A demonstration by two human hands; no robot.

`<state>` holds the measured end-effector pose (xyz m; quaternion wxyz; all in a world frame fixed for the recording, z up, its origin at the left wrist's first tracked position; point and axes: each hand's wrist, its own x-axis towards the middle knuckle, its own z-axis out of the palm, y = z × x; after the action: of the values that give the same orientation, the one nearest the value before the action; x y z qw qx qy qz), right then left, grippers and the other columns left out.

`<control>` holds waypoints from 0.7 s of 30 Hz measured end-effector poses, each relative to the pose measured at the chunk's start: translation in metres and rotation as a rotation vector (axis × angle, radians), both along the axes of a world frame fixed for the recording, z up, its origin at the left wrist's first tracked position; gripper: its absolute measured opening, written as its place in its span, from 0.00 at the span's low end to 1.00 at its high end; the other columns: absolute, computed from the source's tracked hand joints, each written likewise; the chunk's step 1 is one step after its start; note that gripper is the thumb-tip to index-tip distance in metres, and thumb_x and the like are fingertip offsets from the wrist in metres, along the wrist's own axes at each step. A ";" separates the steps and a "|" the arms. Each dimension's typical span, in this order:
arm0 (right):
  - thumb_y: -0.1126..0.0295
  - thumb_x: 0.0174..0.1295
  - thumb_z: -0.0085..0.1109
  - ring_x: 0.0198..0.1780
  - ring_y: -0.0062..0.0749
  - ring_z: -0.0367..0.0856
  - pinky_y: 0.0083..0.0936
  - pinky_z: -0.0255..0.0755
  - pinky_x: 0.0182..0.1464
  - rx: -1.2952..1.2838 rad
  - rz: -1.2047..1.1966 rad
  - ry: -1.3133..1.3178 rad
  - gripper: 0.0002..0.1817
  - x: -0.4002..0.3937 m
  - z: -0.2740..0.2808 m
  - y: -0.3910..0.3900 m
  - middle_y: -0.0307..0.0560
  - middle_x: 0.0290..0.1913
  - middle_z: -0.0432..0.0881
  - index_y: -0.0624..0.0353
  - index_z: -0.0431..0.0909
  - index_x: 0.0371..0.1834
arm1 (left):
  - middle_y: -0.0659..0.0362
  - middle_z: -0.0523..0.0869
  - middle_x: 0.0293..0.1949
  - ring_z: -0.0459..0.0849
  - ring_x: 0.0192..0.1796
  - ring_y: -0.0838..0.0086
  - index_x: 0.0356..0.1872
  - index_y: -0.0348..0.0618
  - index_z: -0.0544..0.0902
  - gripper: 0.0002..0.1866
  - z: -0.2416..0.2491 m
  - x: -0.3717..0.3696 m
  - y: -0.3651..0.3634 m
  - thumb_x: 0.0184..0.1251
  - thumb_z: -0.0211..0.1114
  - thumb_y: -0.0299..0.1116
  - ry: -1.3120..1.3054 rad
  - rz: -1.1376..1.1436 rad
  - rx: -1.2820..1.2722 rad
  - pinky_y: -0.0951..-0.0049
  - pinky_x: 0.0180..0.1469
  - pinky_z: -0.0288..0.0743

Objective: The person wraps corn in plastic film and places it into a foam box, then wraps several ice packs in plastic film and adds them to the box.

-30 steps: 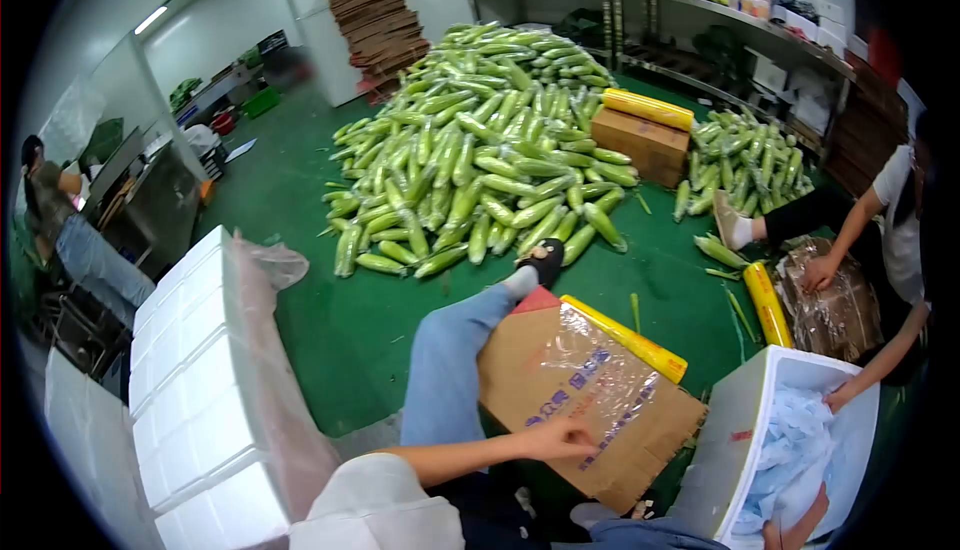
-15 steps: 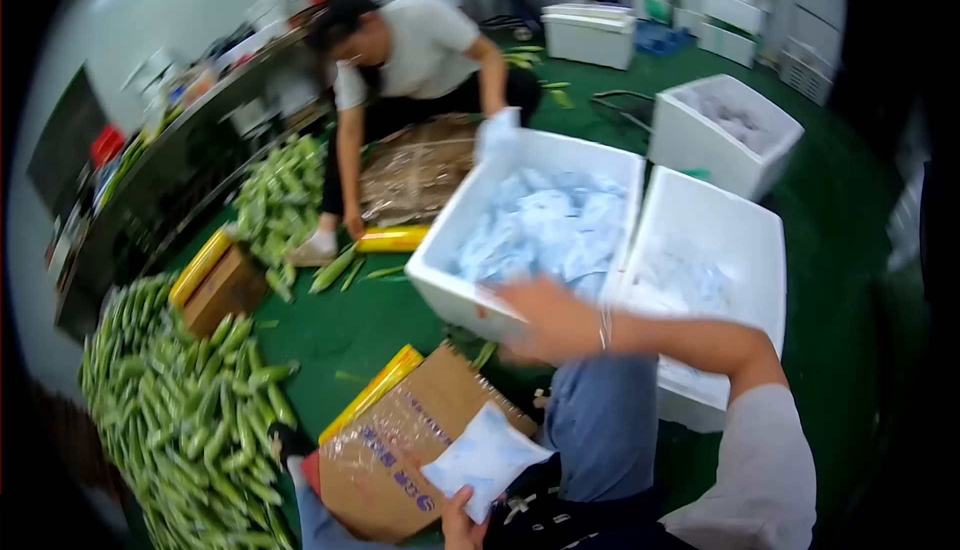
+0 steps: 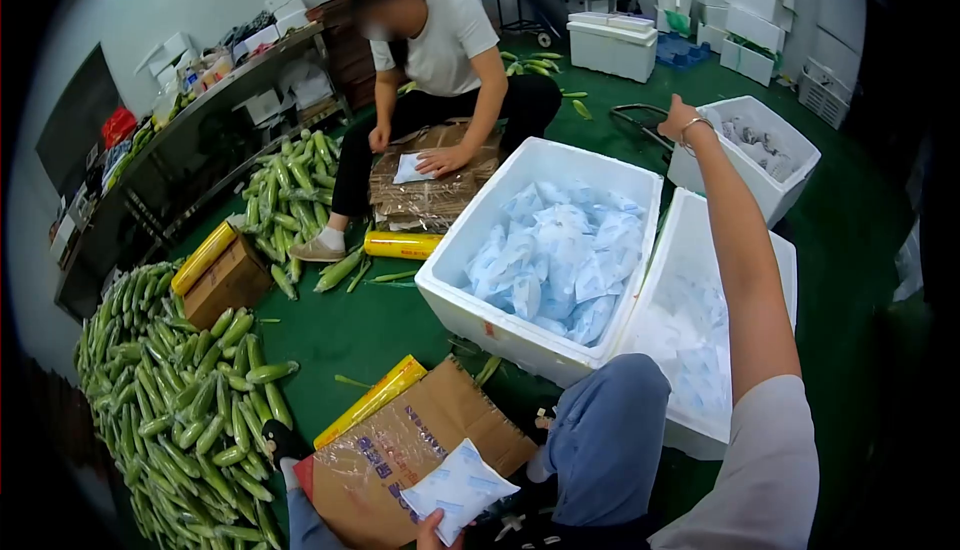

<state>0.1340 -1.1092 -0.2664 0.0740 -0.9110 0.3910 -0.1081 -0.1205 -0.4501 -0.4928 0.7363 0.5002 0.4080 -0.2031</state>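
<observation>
My left hand [image 3: 432, 533] pinches the lower edge of a white-and-blue ice pack [image 3: 460, 488], over a cardboard sheet [image 3: 400, 450]. My right arm stretches far forward. My right hand [image 3: 680, 118], with a bracelet at the wrist, is at the left rim of the back foam box [image 3: 790, 178]; its fingers look bent together, and anything in them is too small to make out. Many similar packs [image 3: 565, 240] fill the large foam box [image 3: 510, 325] in front of me. More packs lie in another foam box [image 3: 790, 280] beside it.
A co-worker [image 3: 450, 50] sits opposite, one hand on a pack on stacked cardboard [image 3: 440, 195]. Wrapped green corn [image 3: 190, 400] is heaped at left. Yellow film rolls [image 3: 372, 400] lie on the floor. White foam boxes [image 3: 612, 48] stand at the back, beside a blue pallet [image 3: 683, 52].
My right hand has moved from above the large box's near edge forward and right to the back box. The co-worker has brought a pack from that box's rim onto the cardboard.
</observation>
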 end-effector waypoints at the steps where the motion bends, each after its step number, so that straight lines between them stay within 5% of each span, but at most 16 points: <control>1: 0.65 0.54 0.57 0.57 0.56 0.75 0.38 0.71 0.59 0.000 0.008 0.005 0.38 0.000 -0.004 0.003 0.70 0.56 0.74 0.68 0.54 0.67 | 0.55 0.73 0.57 0.71 0.59 0.67 0.60 0.49 0.72 0.25 -0.001 0.005 0.002 0.60 0.63 0.36 0.084 0.047 -0.025 0.62 0.58 0.69; 6: 0.62 0.52 0.60 0.53 0.56 0.79 0.39 0.73 0.54 -0.151 0.142 -0.002 0.43 0.003 -0.036 0.024 0.69 0.51 0.77 0.68 0.50 0.68 | 0.56 0.79 0.51 0.76 0.53 0.66 0.58 0.48 0.73 0.26 0.007 0.007 0.001 0.56 0.65 0.36 0.118 0.045 -0.005 0.64 0.53 0.73; 11: 0.56 0.51 0.63 0.42 0.56 0.81 0.43 0.75 0.46 -0.053 0.575 0.111 0.47 -0.024 -0.077 0.125 0.65 0.42 0.81 0.64 0.49 0.70 | 0.54 0.81 0.49 0.81 0.50 0.61 0.57 0.39 0.71 0.26 0.017 0.009 0.001 0.56 0.64 0.28 0.097 0.109 -0.126 0.61 0.52 0.77; 14: 0.56 0.53 0.62 0.45 0.51 0.80 0.39 0.75 0.47 0.121 0.903 0.166 0.45 -0.075 -0.089 0.232 0.54 0.41 0.83 0.60 0.50 0.71 | 0.52 0.80 0.50 0.81 0.51 0.60 0.58 0.36 0.70 0.26 0.003 0.008 0.011 0.55 0.63 0.24 0.111 0.014 -0.155 0.60 0.52 0.78; 21: 0.57 0.54 0.62 0.51 0.50 0.75 0.36 0.72 0.52 0.394 1.390 0.176 0.38 -0.150 -0.116 0.360 0.63 0.49 0.74 0.72 0.60 0.61 | 0.49 0.80 0.49 0.82 0.48 0.60 0.56 0.33 0.71 0.24 0.005 0.002 0.015 0.55 0.62 0.23 0.063 -0.046 -0.216 0.63 0.46 0.81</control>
<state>-0.0164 -0.7492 -0.3821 0.2564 -0.9240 -0.2615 0.1101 -0.1189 -0.4350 -0.4875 0.7679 0.4206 0.3951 -0.2782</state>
